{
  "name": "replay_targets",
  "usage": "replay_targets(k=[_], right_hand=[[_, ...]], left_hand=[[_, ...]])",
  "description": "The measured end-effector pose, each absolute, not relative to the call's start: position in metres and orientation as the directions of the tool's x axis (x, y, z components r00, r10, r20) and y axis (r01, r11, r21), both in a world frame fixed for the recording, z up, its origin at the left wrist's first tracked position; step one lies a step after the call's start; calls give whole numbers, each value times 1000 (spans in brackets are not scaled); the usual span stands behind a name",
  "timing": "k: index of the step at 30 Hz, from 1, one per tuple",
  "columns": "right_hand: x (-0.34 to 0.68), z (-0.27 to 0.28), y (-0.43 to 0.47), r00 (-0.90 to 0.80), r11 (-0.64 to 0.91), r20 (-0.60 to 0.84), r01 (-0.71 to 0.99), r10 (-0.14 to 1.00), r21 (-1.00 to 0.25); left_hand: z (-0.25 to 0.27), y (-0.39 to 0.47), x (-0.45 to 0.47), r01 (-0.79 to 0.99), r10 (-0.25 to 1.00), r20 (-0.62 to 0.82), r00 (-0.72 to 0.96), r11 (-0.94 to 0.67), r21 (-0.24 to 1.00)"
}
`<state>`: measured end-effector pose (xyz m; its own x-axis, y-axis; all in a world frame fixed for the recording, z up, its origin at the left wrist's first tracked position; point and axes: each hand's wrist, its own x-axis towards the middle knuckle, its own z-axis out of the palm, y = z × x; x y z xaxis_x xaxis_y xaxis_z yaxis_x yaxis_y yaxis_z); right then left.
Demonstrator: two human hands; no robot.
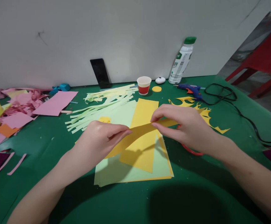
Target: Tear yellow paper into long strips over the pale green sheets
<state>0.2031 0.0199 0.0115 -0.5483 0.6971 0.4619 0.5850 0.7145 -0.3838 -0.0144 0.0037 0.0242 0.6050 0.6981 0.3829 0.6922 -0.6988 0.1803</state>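
Between both hands a yellow paper strip (141, 127) is stretched above the table. My left hand (102, 138) pinches it between thumb and forefinger. Further along its edge my right hand (184, 126) grips it in the same way. Below lies another yellow paper strip (137, 155), flat on a stack of light green sheets (116, 177). Red scissor-like handles (192, 151) show partly under my right hand, the rest hidden. A small yellow paper piece (105, 119) sits behind my left hand.
Green fringed paper (102, 109), a paper cup (144, 85), a yellow disc (156, 89) and a leaning phone (100, 73) stand at the back. Right are a bottle (181, 63), a blue glue gun (192, 90) with cord, and yellow scraps (206, 116). Pink paper (56, 104) lies left.
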Motion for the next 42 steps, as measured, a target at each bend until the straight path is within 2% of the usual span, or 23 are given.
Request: replay_targets(k=[5, 8, 10, 15, 22, 27, 30, 36, 42], right_hand=[[193, 6, 14, -525, 732, 518, 560, 675, -387], [187, 0, 9, -553, 741, 497, 551, 669, -384], [182, -4, 5, -583, 748, 470, 548, 663, -375], [178, -6, 2, -588, 748, 474, 594, 655, -297], [195, 9, 9, -570, 713, 496, 683, 655, -157], [212, 16, 19, -555, 683, 498, 722, 666, -109], [224, 21, 24, -530, 660, 503, 743, 683, -114], [248, 29, 34, -429, 565, 464, 800, 775, -204], [264, 29, 45, -246, 381, 525, 910, 815, -165]], left_hand=[[22, 1, -11, 727, 762, 258, 594, -645, 233], [16, 0, -6, 741, 782, 149, 605, -622, 255], [9, -1, -2, 734, 766, 113, 632, -640, 228], [-4, -4, 0, 708, 717, 200, 668, -695, 126], [9, -5, -6, 712, 713, 302, 633, -689, 136], [17, -2, -9, 717, 705, 335, 625, -688, 111], [20, -1, -11, 731, 715, 333, 614, -675, 103], [20, 0, -13, 763, 751, 325, 575, -635, 119], [17, 3, -13, 770, 775, 289, 562, -618, 159]])
